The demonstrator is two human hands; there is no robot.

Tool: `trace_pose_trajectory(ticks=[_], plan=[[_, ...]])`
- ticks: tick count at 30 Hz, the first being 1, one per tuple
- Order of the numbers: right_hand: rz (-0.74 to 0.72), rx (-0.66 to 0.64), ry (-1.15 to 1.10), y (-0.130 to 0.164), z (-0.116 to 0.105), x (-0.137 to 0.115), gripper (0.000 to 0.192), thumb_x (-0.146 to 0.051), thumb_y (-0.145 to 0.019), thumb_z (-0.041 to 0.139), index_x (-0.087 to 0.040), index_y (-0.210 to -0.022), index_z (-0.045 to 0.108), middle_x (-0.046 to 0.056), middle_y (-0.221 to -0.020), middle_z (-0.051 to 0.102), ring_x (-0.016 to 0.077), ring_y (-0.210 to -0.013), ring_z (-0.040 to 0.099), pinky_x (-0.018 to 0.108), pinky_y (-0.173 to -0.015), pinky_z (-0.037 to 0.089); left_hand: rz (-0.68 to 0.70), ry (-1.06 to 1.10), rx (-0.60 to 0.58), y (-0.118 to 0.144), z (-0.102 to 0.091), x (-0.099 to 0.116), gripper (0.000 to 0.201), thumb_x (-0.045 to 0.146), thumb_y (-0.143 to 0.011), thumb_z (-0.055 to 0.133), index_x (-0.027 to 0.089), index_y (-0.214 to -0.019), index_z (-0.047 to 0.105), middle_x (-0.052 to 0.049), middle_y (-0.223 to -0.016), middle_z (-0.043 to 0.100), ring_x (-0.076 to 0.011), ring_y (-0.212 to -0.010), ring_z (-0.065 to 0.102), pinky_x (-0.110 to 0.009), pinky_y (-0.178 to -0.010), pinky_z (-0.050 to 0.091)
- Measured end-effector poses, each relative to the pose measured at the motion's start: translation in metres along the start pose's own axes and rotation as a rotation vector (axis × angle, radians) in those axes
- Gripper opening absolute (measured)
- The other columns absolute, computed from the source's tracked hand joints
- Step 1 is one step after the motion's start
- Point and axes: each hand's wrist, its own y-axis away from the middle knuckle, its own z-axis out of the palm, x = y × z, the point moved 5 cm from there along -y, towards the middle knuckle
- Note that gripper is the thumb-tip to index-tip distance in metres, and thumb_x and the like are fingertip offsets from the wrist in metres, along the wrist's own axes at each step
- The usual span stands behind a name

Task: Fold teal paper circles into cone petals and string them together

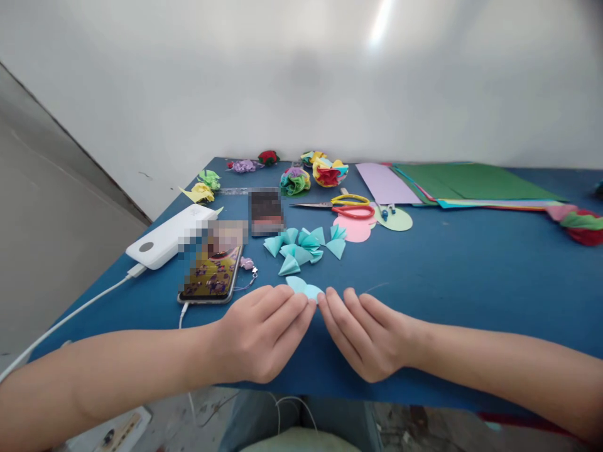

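Blue paper circle (305, 289) is pinched at its near edge by both hands, left hand (264, 336) and right hand (365, 336), fingertips meeting; it lies just beyond them.

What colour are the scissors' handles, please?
One handle yellow, one red, on the scissors; clearest in the head view.
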Motion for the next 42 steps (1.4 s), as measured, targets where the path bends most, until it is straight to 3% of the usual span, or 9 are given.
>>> trace_pose_trajectory(ticks=[4,11,28,34,42], plan=[[0.043,-0.029,0.054,-0.003,0.0,-0.001,0.028,-0.023,-0.084,0.046,-0.005,-0.097,0.064,0.015,-0.086,0.066,0.0175,-0.064,0.059,0.029,-0.055,0.04,-0.047,-0.008,-0.015,0.004,0.005,-0.001,0.014,0.009,-0.082,0.05,0.003,-0.089,0.061,-0.012,-0.079,0.065,-0.0211,-0.071,0.062,-0.034,-0.057,0.054],[0.113,0.03,0.032,-0.001,-0.005,-0.002,0.03,-0.025,-0.085,0.045,-0.006,-0.097,0.065,0.015,-0.088,0.067,0.0186,-0.067,0.06,0.029,-0.056,0.041,-0.049,0.012,-0.038,0.013,0.015,-0.002,0.017,0.01,-0.078,0.06,0.005,-0.094,0.059,-0.012,-0.089,0.064,-0.021,-0.083,0.061,-0.036,-0.071,0.055],[0.001,-0.04,0.068,-0.003,0.0,-0.004,0.031,-0.024,-0.086,0.045,-0.001,-0.098,0.063,0.02,-0.089,0.066,0.018,-0.062,0.06,0.03,-0.053,0.04,-0.077,0.024,-0.033,0.006,0.01,-0.002,0.015,0.01,-0.082,0.051,0.004,-0.092,0.06,-0.01,-0.076,0.064,-0.0191,-0.071,0.06,-0.032,-0.06,0.053],[0.042,-0.071,0.041,-0.003,0.001,-0.005,0.03,-0.022,-0.085,0.045,-0.002,-0.098,0.063,0.019,-0.089,0.066,0.0201,-0.064,0.061,0.031,-0.055,0.042,-0.07,0.053,-0.05,0.008,0.013,-0.003,0.014,0.01,-0.082,0.053,0.004,-0.092,0.059,-0.01,-0.077,0.063,-0.0187,-0.071,0.059,-0.032,-0.06,0.052],[0.135,-0.008,-0.02,0.0,-0.004,-0.002,0.031,-0.024,-0.086,0.043,-0.004,-0.098,0.063,0.017,-0.09,0.066,0.0203,-0.069,0.062,0.03,-0.055,0.042,-0.057,0.107,-0.009,0.009,0.014,-0.001,0.016,0.007,-0.076,0.06,0.001,-0.091,0.058,-0.011,-0.075,0.062,-0.0192,-0.069,0.058,-0.032,-0.058,0.05]])
